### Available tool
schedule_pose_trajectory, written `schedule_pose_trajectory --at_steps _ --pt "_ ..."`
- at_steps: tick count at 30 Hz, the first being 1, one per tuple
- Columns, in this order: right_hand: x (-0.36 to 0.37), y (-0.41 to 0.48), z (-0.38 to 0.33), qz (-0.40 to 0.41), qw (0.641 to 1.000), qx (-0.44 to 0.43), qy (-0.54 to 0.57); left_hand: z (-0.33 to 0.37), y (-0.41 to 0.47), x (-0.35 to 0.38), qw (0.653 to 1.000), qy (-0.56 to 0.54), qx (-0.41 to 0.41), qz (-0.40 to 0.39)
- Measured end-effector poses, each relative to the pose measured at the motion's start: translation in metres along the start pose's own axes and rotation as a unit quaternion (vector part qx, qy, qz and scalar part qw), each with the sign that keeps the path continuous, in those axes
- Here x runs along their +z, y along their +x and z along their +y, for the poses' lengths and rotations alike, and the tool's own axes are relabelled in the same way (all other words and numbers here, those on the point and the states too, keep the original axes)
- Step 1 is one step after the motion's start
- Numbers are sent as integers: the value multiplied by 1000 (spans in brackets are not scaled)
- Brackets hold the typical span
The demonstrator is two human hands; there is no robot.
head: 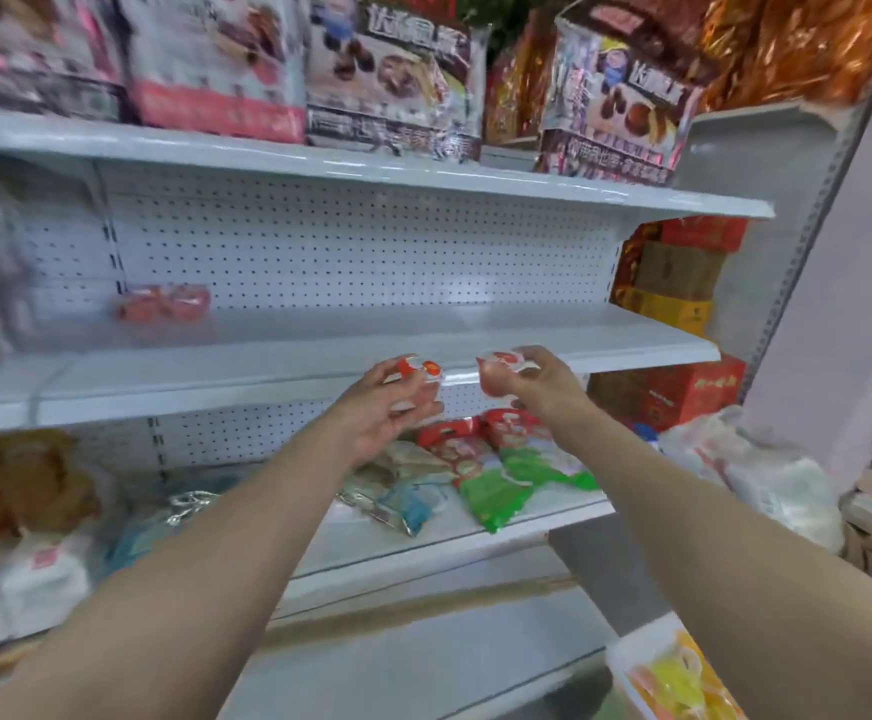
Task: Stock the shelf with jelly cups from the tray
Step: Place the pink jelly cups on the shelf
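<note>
Hands before the middle shelf [319,345]: left hand [387,407] curls round a jelly cup [416,374], right hand [538,381] round another cup [499,368]. Two shelved cups [164,302] stand far left; snack bags [475,475] lie below; tray [673,672] sits bottom right.

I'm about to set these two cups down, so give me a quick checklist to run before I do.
1. Grip of left hand on left cup: ok.
2. Grip of right hand on right cup: ok.
3. Bare room on shelf ahead: ok.
4. Path clear of shelved cups, back left: ok.
5. Held cups upright: cannot tell, blurred.
6. More cups in tray: ok.
</note>
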State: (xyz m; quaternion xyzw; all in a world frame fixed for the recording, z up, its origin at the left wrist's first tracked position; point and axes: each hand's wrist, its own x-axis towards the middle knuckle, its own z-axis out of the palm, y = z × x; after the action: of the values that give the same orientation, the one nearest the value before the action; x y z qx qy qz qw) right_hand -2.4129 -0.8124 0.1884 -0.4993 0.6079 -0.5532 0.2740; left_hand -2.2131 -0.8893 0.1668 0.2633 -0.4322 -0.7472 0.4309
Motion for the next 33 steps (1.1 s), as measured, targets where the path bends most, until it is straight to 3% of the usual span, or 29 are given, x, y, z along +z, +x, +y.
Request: schedule_pose_trajectory --at_steps 6,12,16,26,33 --pt "150 68 -50 -63 997 -35 23 104 5 -114 984 162 32 72" --pt "295 126 -67 -125 990 -45 41 182 18 -237 931 312 80 173" --pt "368 159 -57 -119 992 -35 27 208 37 -297 904 351 100 221" --pt "445 212 -42 -83 994 -7 -65 212 99 -363 910 323 94 243" --pt "465 232 -38 -78 996 23 -40 212 113 -379 922 297 91 231"
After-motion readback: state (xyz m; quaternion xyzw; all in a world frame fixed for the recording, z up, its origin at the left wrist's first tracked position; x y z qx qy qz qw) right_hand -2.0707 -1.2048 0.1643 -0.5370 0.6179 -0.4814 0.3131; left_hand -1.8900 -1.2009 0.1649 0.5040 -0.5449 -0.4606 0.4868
